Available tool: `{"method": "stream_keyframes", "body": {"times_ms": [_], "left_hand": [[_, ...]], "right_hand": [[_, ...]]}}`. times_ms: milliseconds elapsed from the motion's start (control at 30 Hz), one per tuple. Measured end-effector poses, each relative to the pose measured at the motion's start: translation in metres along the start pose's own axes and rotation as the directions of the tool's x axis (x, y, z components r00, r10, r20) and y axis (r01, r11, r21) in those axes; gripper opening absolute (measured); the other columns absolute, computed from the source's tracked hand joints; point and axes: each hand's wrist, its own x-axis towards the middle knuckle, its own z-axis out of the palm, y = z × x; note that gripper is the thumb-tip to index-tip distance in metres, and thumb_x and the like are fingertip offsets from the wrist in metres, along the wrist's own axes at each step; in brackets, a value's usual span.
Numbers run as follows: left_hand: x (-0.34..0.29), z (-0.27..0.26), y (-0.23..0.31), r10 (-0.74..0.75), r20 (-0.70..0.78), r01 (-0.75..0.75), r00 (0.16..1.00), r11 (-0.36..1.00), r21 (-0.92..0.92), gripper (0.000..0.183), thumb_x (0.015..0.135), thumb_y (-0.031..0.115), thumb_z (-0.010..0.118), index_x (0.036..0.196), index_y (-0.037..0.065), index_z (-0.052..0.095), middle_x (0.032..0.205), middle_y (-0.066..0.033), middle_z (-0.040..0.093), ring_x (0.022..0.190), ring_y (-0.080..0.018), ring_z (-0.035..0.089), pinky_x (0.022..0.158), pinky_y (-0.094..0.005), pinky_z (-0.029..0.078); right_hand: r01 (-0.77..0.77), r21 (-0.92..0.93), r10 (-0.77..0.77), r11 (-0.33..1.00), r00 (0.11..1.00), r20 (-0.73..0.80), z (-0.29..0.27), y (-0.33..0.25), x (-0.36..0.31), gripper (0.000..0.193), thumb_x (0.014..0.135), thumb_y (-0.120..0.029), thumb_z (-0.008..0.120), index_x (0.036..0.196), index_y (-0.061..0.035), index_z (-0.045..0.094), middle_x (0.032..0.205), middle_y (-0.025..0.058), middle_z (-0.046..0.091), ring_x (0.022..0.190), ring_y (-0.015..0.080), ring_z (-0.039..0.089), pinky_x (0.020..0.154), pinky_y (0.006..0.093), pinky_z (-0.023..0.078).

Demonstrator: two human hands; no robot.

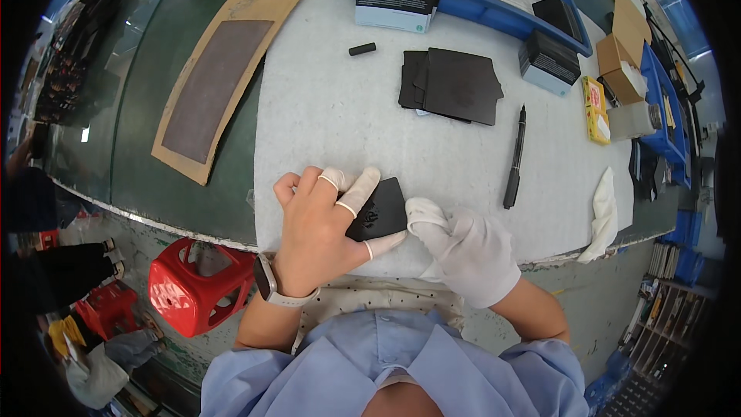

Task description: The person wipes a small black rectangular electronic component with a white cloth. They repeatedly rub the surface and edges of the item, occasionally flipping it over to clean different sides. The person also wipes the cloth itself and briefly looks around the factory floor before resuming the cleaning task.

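Blue shirt (332, 355) closest, someone works at a white-covered table (316, 108). Their left hand (316, 220) grips a flat black piece (390, 207) near the front edge, fingers parted around it; the gloved right hand (472, 251) curls its fingers beside it, and whether they pinch anything, I can't tell.

Card (387, 207): black, glossier motif. Finger cots (360, 190): cream. Glove (480, 259): white. Tray (478, 6): blue. Stool (181, 284): red. Board (214, 86): tan, brownish centre. Pen (515, 162): black. Shirt (347, 355): light blue. Lap cloth (333, 305): cream, apparently dark-dotted.
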Motion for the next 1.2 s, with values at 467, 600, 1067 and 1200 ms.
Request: {"method": "stream_keyframes", "body": {"times_ms": [467,600,1067,1200], "left_hand": [[-0.001,-0.001,0.0,-0.012,-0.004,0.012,1.0,1.0,-0.01,0.075,0.046,0.042,0.086,0.11,0.009,0.069,0.079,-0.0028,0.039,0.076,-0.0211,0.042,0.077,-0.0367,0.025],[-0.001,0.0,0.0,-0.012,-0.004,0.012,1.0,1.0,-0.016,0.074,0.046,0.042,0.086,0.11,0.009,0.069,0.079,-0.0027,0.039,0.076,-0.0209,0.042,0.077,-0.0367,0.025],[-0.001,0.0,0.0,-0.02,-0.011,0.02,1.0,0.999,-0.033,0.074,0.046,0.043,0.086,0.11,0.01,0.069,0.079,-0.0025,0.039,0.075,-0.0206,0.042,0.078,-0.0366,0.025],[-0.001,0.0,-0.001,-0.028,-0.012,0.028,1.0,0.999,-0.039,0.074,0.047,0.043,0.086,0.111,0.01,0.069,0.079,-0.0025,0.039,0.075,-0.0206,0.042,0.078,-0.0366,0.025]], "right_hand": [[0.001,-0.011,0.0,1.0,0.997,0.073,-0.005,-0.002,-0.004,0.027,0.077,-0.018,0.072,0.103,-0.0188,0.069,0.074,0.002,0.046,0.06,0.0159,0.048,0.042,0.027,0.038],[-0.023,-0.005,0.023,1.0,1.0,-0.002,-0.003,-0.001,-0.005,0.028,0.077,-0.018,0.071,0.105,-0.019,0.069,0.078,0.0021,0.048,0.06,0.0164,0.048,0.043,0.0271,0.038],[-0.086,0.137,0.091,0.987,0.995,-0.035,0.003,-0.004,-0.011,0.028,0.077,-0.02,0.074,0.104,-0.0156,0.067,0.073,0.0017,0.045,0.058,0.0158,0.048,0.04,0.0265,0.035],[0.047,0.0,-0.047,0.999,0.999,0.007,-0.005,-0.003,-0.01,0.028,0.076,-0.018,0.074,0.102,-0.0171,0.067,0.073,0.0006,0.044,0.058,0.0139,0.046,0.041,0.0257,0.034]]}}
